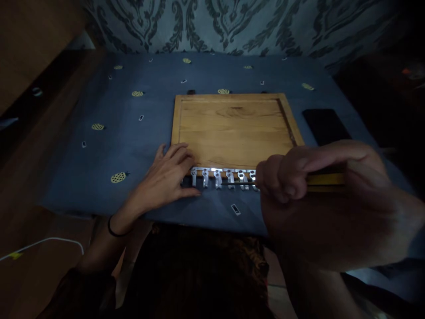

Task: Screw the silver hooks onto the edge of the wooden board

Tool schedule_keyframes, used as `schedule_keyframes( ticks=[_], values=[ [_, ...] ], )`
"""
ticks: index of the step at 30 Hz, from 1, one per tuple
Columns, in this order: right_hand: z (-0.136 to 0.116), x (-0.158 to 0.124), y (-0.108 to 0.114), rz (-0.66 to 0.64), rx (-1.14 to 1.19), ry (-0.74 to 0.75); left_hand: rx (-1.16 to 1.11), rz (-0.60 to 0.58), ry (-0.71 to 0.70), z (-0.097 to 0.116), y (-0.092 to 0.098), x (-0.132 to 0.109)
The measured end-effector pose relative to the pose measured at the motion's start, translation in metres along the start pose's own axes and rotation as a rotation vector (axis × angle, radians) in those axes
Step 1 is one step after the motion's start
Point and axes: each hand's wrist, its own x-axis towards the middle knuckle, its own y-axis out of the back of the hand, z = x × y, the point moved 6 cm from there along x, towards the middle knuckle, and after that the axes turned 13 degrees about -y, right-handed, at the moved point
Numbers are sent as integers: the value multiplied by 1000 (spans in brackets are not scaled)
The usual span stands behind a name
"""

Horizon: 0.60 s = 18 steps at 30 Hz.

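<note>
A wooden board with a raised rim (232, 128) lies on the blue patterned cloth. Along its near edge runs a shiny metal hook strip (217, 177) with several hooks. My left hand (169, 175) rests at the board's near left corner, fingers apart, fingertips by the strip's left end. My right hand (318, 186), large and close to the camera, is closed round a screwdriver with a yellow handle (327, 179). Its thin dark shaft points left across the hooks. The right end of the strip is hidden behind my right hand.
A black flat object (326, 126), perhaps a phone, lies right of the board. The cloth-covered table (76, 173) meets a patterned curtain or cloth (232, 26) at the back. A white cable (59, 239) runs at the lower left, below the table.
</note>
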Motion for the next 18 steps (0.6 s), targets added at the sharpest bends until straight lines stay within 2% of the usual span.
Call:
schedule_keyframes(
  ticks=[4, 10, 18],
  values=[
    [-1, -1, 2, 26, -5, -40, -28, 39, 24, -6, 16, -6],
    [-2, -1, 2, -32, -4, -16, -7, 73, 38, -13, 39, -19],
    [-3, -5, 1, 16, -14, -70, -17, 23, 61, -11, 21, -18]
  ],
)
